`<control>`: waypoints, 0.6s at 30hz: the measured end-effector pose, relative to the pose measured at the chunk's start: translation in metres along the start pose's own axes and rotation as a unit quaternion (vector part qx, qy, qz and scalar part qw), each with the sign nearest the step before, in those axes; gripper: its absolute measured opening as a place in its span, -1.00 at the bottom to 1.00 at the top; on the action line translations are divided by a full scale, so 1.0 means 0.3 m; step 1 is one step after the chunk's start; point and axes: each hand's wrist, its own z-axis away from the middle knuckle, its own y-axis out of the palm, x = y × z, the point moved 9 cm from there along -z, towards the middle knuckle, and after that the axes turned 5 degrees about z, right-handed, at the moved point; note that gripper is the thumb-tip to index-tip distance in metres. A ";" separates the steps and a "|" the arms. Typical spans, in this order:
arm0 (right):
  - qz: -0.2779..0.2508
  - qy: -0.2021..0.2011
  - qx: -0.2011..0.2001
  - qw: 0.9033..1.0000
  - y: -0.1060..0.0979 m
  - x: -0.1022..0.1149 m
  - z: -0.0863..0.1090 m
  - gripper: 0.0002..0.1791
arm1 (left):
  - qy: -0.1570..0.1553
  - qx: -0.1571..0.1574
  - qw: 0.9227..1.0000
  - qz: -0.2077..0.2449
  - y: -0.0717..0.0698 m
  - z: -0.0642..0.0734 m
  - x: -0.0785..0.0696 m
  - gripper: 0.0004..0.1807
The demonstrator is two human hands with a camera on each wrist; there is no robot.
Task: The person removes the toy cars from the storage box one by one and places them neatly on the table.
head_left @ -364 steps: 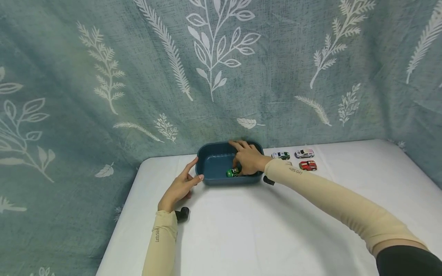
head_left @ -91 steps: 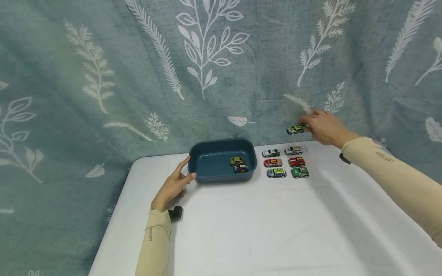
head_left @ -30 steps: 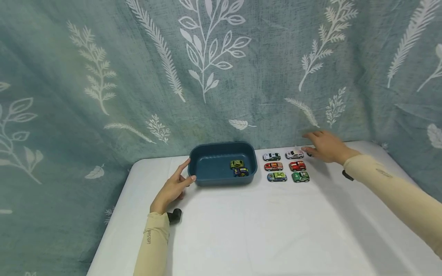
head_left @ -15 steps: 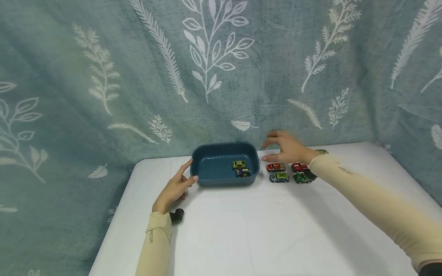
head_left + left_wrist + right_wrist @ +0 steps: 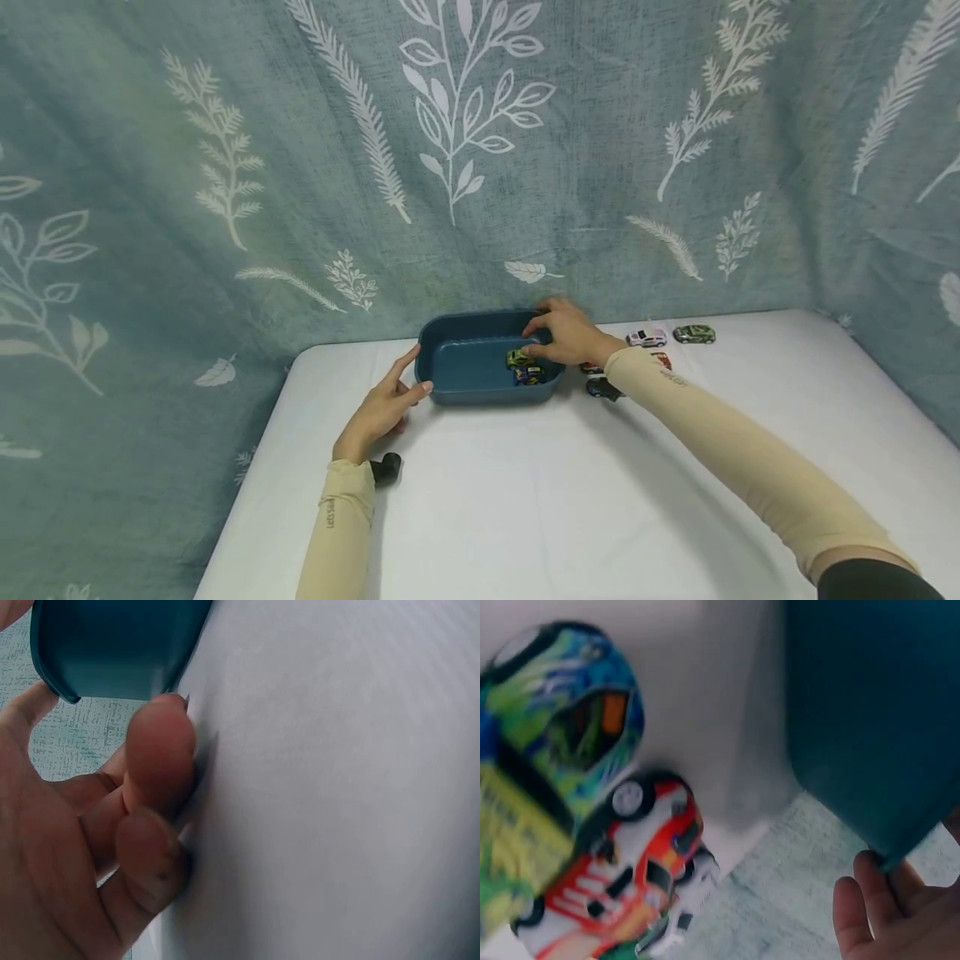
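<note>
A dark blue rectangular tray (image 5: pixel 461 393) stands at the back of the white table. My left hand (image 5: pixel 377 414) touches its left end, index finger at the rim and thumb by the front corner. Inside, at the right, lie a yellow-green toy car (image 5: pixel 517 358) and a dark blue-purple toy car (image 5: pixel 529 375). My right hand (image 5: pixel 576 336) reaches over the right rim, thumb and fingers spread, fingertips right at the yellow-green car. The right wrist view has fingers (image 5: pixel 851 911) beside the tray's outer corner. A camouflage-green toy car (image 5: pixel 694 334) stands farthest right.
Right of the tray, several toy cars stand in rows, partly hidden by my right forearm: a white car (image 5: pixel 647 337), an orange-red car (image 5: pixel 630 877) and a blue-green car (image 5: pixel 562 712) among them. A leaf-patterned curtain (image 5: pixel 480 267) hangs behind the table (image 5: pixel 480 500).
The green car held in the tray earlier stands in the rows. The camouflage car was set down at the far right. My right hand then moved left, into the tray; my left hand stayed.
</note>
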 end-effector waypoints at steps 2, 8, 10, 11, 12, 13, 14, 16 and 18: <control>0.004 0.008 0.004 1.000 0.014 -0.002 -0.006 -0.61 | 0.001 -0.001 1.000 0.002 -0.001 0.001 -0.003 -0.21; 0.002 0.034 0.021 0.999 0.049 -0.024 -0.009 -0.63 | 0.009 0.001 1.000 0.009 0.006 -0.003 -0.008 -0.21; -0.002 0.042 0.023 0.999 0.056 -0.027 -0.009 -0.64 | 0.013 0.003 1.000 0.012 0.007 -0.004 -0.007 -0.19; -0.007 0.048 0.025 0.998 0.060 -0.028 -0.009 -0.64 | 0.014 0.003 1.000 0.012 0.007 -0.003 -0.006 -0.18; -0.011 0.053 0.028 0.998 0.065 -0.030 -0.008 -0.65 | 0.015 0.004 1.000 0.011 0.006 -0.002 -0.004 -0.17; -0.017 0.060 0.031 0.998 0.070 -0.032 -0.007 -0.66 | 0.015 0.004 1.000 0.011 0.005 -0.001 -0.002 -0.16; -0.022 0.067 0.034 0.997 0.075 -0.034 -0.007 -0.66 | 0.015 0.005 1.000 0.010 0.004 0.000 -0.001 -0.15; -0.030 0.079 0.039 0.996 0.081 -0.036 -0.006 -0.67 | 0.016 0.006 1.000 0.005 0.002 0.002 -0.002 -0.14; -0.030 0.082 0.037 0.996 0.078 -0.032 -0.008 -0.67 | 0.017 0.003 1.000 0.001 -0.003 0.004 -0.007 -0.15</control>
